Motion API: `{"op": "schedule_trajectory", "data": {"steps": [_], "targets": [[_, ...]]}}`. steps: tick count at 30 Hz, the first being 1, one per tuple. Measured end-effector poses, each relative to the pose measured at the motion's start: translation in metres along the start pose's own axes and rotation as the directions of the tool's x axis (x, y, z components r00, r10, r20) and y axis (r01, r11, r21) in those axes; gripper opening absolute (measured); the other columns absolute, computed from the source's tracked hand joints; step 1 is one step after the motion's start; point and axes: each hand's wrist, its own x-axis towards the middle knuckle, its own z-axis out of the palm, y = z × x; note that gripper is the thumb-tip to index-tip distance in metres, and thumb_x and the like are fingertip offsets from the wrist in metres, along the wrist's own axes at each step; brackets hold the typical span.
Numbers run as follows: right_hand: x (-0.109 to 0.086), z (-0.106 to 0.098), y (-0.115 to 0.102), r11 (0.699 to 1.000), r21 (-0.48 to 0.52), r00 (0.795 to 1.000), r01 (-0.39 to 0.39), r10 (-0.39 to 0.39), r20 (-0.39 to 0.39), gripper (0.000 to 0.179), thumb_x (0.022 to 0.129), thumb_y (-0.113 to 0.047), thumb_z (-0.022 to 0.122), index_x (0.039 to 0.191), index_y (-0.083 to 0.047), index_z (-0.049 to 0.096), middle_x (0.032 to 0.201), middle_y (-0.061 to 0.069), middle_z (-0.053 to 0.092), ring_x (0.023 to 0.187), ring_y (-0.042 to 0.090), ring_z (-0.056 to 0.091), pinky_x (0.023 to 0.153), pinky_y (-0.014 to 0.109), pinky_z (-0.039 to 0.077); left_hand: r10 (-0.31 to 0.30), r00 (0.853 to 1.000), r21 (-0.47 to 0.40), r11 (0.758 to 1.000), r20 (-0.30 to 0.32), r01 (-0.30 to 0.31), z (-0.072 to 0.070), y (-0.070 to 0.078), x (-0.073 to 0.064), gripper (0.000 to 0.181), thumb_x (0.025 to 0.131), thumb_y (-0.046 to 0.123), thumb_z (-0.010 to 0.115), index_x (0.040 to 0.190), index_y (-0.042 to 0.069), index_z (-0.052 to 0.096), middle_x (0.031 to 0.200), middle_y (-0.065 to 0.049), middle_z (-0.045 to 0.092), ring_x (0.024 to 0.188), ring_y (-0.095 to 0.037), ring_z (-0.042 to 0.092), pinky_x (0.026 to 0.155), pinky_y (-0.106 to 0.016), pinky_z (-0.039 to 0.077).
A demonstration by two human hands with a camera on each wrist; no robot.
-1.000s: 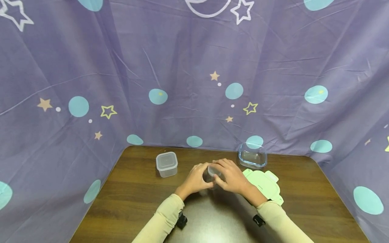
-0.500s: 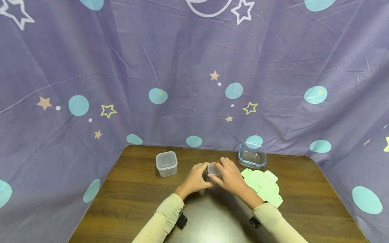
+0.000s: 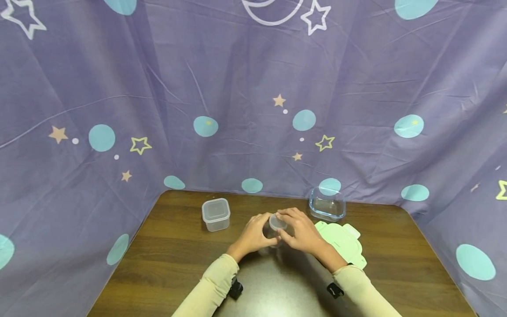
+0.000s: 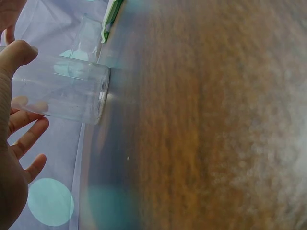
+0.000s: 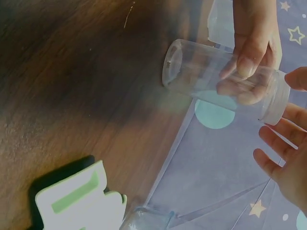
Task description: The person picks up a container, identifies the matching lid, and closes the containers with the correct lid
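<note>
A clear cylindrical jar with a translucent round lid is upright at mid-table, between my two hands. My left hand holds the jar's body, thumb on the near side and fingers behind it; in the left wrist view the body shows through as see-through and holds nothing visible. At the top, my right hand grips the lid's rim with thumb and fingers. Whether the jar's base touches the table cannot be told.
A lidded square plastic container stands at the back left of the wooden table. To the right lie a light green lid and, behind it, a square glass container. A purple curtain hangs close behind.
Half a second ago my right hand's fingers were raised and turned more to the left on the lid; now they have turned back right. My left hand and the jar stay in place.
</note>
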Motion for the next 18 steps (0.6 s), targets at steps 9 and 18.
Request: {"op": "schedule_trajectory", "data": {"steps": [9,18], "targets": [[0.0031,0.0009,0.0002,0.999,-0.053,1.0,-0.007,0.006,-0.031,0.04,0.082,-0.033,0.085,0.107,-0.004,0.076,0.104,0.005,0.07,0.092,0.021,0.062,0.077,0.036,0.055,-0.018,1.0,-0.009,1.0,0.005,0.018,0.0001,0.0001,0.0,0.064,0.08,0.043,0.082,0.134,0.017,0.059,0.121,0.002,0.07,0.114,-0.019,0.063,0.11,-0.046,0.046],[0.004,0.0022,0.0006,0.997,-0.074,0.997,-0.036,0.03,-0.07,0.042,0.075,-0.042,0.087,0.095,-0.007,0.076,0.088,-0.001,0.06,0.08,0.015,0.052,0.069,0.03,0.048,-0.036,0.999,-0.024,0.999,0.009,0.036,0.0008,-0.0004,-0.0002,0.062,0.08,0.042,0.083,0.133,0.018,0.06,0.121,0.005,0.07,0.113,-0.016,0.063,0.109,-0.046,0.046]]}}
